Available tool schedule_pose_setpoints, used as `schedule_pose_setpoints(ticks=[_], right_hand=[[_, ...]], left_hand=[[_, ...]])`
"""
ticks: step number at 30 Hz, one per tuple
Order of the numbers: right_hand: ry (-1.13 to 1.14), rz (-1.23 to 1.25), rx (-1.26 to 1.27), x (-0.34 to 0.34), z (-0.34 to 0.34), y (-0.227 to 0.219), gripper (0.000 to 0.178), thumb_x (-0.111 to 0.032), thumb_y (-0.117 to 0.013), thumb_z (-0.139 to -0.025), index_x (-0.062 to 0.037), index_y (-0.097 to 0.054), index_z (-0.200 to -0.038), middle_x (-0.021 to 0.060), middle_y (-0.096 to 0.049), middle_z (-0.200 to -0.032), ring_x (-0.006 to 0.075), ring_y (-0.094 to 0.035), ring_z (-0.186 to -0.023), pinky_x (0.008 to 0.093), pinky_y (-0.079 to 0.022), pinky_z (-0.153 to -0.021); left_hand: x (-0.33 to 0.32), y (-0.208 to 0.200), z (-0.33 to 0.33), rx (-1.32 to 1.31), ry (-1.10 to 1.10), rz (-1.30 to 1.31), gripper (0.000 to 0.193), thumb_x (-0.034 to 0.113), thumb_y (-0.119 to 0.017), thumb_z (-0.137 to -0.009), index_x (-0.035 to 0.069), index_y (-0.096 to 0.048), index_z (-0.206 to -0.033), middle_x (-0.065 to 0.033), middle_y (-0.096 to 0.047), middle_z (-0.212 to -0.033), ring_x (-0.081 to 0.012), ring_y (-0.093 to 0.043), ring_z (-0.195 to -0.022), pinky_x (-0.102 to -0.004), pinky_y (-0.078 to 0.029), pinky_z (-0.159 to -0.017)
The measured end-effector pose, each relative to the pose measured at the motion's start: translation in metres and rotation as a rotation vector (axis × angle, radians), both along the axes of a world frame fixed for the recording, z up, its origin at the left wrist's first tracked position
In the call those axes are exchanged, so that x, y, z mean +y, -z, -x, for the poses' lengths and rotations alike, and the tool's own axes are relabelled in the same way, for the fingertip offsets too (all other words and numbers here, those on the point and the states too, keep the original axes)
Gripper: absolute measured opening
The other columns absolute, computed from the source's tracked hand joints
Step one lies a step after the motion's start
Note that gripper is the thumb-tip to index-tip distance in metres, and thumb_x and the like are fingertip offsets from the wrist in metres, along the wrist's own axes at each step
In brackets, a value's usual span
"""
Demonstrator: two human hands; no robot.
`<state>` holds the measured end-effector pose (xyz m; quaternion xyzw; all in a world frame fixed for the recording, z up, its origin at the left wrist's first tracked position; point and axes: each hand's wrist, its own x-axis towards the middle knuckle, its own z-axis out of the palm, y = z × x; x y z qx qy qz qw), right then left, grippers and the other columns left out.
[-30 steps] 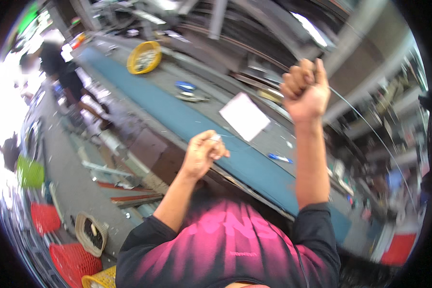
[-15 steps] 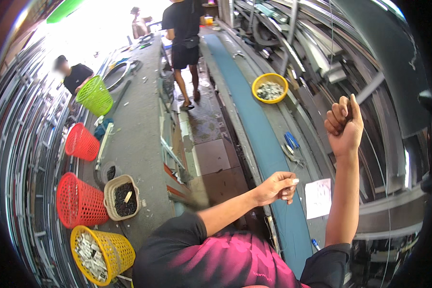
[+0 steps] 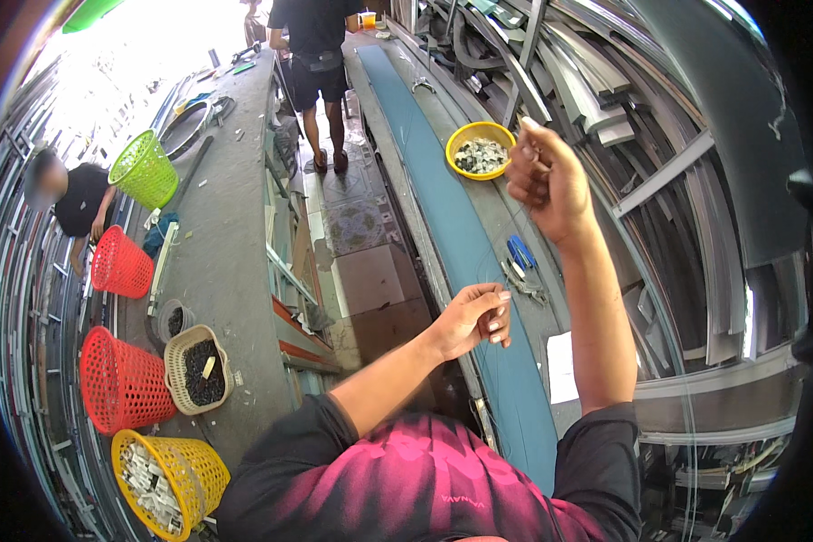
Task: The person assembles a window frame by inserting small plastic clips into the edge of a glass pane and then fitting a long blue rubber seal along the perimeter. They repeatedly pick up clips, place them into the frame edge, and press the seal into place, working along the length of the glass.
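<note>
Over the long blue-grey strip (image 3: 443, 208) on the right-hand bench, my left hand (image 3: 472, 322) is closed in a pinch. A thin cord (image 3: 504, 384), very faint, trails below it along the strip. My right hand (image 3: 551, 181) is raised higher and farther off, its fingers curled and slightly blurred. A faint stretch of the cord seems to run between the two hands. Behind the right hand stands a yellow bowl (image 3: 462, 164) of small white and dark pieces. Blue-handled pliers (image 3: 521, 254) and another metal hand tool (image 3: 524, 282) lie between my hands on the bench.
A white paper sheet (image 3: 562, 369) lies beside my right forearm. Long profiles (image 3: 596, 108) crowd the right side. On the left bench (image 3: 244, 181) are red, green and yellow baskets (image 3: 194, 479) and a tray of black pieces (image 3: 226, 384). Two people are beyond, one in the aisle.
My right hand has come down leftward toward the yellow bowl and my left hand stays pinched. The view has shifted to the right. The person at left bends lower by the red basket.
</note>
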<state>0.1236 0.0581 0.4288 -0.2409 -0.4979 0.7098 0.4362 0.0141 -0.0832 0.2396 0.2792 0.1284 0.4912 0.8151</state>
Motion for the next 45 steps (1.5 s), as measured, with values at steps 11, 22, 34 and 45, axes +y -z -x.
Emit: schedule_pose_setpoints(ticks=[11, 22, 34, 45], right_hand=[[-0.134, 0.065, -0.444, 0.09, 0.091, 0.076, 0.04, -0.037, -0.077, -0.109, -0.0138, -0.057, -0.083, -0.0082, -0.044, -0.067, 0.0044, -0.034, -0.055, 0.0268, -0.025, -0.05], [0.227, -0.024, -0.249, 0.144, 0.116, 0.011, 0.037, -0.033, -0.078, -0.108, -0.0135, -0.057, -0.086, -0.0082, -0.045, -0.066, 0.0038, -0.039, -0.055, 0.0264, -0.028, -0.049], [0.229, -0.146, -0.09, 0.213, 0.155, -0.016, 0.034, -0.027, -0.08, -0.106, -0.0128, -0.059, -0.085, -0.0096, -0.037, -0.062, 0.004, -0.027, -0.052, 0.0257, -0.021, -0.048], [0.248, -0.155, 0.001, 0.266, 0.183, -0.024, 0.037, -0.026, -0.079, -0.107, -0.0187, -0.054, -0.081, -0.0105, -0.032, -0.066, 0.0027, -0.026, -0.052, 0.0251, -0.018, -0.048]], left_hand=[[0.128, 0.029, 0.069, -0.182, 0.176, 0.077, 0.033, 0.031, -0.062, -0.118, 0.012, -0.058, -0.091, -0.0009, -0.054, -0.074, -0.0215, -0.062, -0.071, -0.0487, -0.059, -0.084], [0.242, 0.012, 0.143, -0.114, 0.258, 0.02, 0.036, 0.029, -0.067, -0.115, 0.012, -0.058, -0.085, -0.0021, -0.051, -0.071, -0.0225, -0.059, -0.069, -0.0494, -0.059, -0.079], [0.293, -0.018, 0.15, -0.124, 0.147, -0.008, 0.035, 0.028, -0.067, -0.116, 0.01, -0.058, -0.088, -0.0034, -0.055, -0.073, -0.0219, -0.06, -0.069, -0.0477, -0.059, -0.079], [0.321, -0.034, 0.178, -0.071, -0.023, -0.023, 0.038, 0.034, -0.065, -0.117, 0.013, -0.057, -0.086, -0.0011, -0.051, -0.071, -0.0201, -0.056, -0.066, -0.0475, -0.055, -0.075]])
